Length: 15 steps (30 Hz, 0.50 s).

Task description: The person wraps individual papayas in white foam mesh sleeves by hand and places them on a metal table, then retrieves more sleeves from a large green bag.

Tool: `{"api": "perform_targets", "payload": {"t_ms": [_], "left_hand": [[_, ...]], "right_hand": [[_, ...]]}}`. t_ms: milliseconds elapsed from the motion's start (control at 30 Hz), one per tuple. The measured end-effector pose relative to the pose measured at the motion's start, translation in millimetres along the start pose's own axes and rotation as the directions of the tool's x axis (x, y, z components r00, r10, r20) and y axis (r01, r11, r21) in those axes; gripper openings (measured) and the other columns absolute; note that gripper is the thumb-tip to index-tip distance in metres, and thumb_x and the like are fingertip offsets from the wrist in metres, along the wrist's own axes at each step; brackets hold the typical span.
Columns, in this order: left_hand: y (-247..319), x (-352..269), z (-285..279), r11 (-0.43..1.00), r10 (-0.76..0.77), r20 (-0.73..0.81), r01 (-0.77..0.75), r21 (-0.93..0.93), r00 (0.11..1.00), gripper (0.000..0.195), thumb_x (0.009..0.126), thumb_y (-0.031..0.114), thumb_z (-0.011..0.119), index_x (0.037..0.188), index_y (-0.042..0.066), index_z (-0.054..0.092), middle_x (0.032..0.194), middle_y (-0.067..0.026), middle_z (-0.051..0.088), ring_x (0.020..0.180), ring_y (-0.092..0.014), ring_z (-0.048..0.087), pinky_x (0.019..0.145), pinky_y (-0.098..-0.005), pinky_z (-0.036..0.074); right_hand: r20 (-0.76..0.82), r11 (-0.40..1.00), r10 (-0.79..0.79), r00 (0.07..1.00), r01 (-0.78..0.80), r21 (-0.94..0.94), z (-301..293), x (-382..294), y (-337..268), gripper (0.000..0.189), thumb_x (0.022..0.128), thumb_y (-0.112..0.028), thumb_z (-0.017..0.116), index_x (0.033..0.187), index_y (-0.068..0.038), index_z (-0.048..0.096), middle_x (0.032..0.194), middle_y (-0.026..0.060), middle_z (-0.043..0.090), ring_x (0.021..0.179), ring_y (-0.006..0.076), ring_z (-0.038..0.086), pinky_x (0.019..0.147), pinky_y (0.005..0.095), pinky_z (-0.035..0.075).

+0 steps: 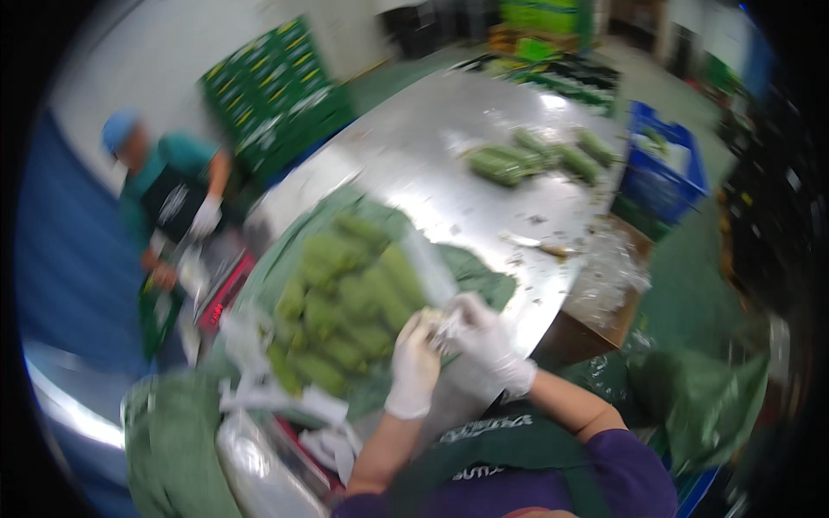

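My left hand (414, 369) and my right hand (491, 340), both in white gloves, meet over the near edge of the metal table. Pinched between their fingers is a small, crumpled whitish thing (442, 329), too blurred to name exactly; it may be plastic film. Just left of my hands, a heap of long green vegetables (343, 298) lies on an opened green plastic sack (298, 236). A sheet of pale film (427, 265) borders the heap on its right side.
Clear-wrapped green vegetables (502, 163) lie across the metal table (414, 142). A knife (537, 245) rests near its right edge, by a cardboard box (583, 330) of clear plastic. Beyond stands a blue crate (664, 184). At left, a co-worker (171, 175) stands by a red-edged scale (223, 291).
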<state>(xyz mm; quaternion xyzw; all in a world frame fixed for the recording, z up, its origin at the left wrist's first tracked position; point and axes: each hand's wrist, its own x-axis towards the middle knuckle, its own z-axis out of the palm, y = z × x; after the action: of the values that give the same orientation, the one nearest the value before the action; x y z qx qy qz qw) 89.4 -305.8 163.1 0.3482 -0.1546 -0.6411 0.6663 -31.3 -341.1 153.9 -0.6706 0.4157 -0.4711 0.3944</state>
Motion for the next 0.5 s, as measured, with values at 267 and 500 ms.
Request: {"api": "perform_targets", "payload": {"t_ms": [267, 500], "left_hand": [[24.4, 9.7, -19.4, 0.959, -0.117, -0.081, 0.092, -0.268, 0.99, 0.018, 0.101, 0.024, 0.047, 0.091, 0.01, 0.051, 0.086, -0.0013, 0.058, 0.075, -0.012, 0.061, 0.056, -0.0304, 0.048], [69.0, 25.3, -39.4, 0.549, 0.137, -0.022, -0.058, 0.834, 0.99, 0.031, 0.092, 0.021, 0.065, 0.114, 0.003, 0.052, 0.082, 0.002, 0.057, 0.073, -0.005, 0.05, 0.068, -0.0208, 0.044]], "right_hand": [[0.312, 0.866, 0.354, 0.882, -0.435, 0.247, -3.5, 46.1, 85.8, 0.012, 0.093, -0.01, 0.058, 0.097, -0.002, 0.065, 0.081, 0.0035, 0.066, 0.072, 0.0114, 0.061, 0.066, 0.0271, 0.049], [0.779, 0.299, 0.283, 0.559, -0.824, 0.482, 32.5, 137.0, 60.8, 0.037, 0.102, -0.036, 0.041, 0.115, -0.005, 0.057, 0.109, 0.0094, 0.065, 0.096, 0.0211, 0.065, 0.083, 0.0367, 0.056]]}}
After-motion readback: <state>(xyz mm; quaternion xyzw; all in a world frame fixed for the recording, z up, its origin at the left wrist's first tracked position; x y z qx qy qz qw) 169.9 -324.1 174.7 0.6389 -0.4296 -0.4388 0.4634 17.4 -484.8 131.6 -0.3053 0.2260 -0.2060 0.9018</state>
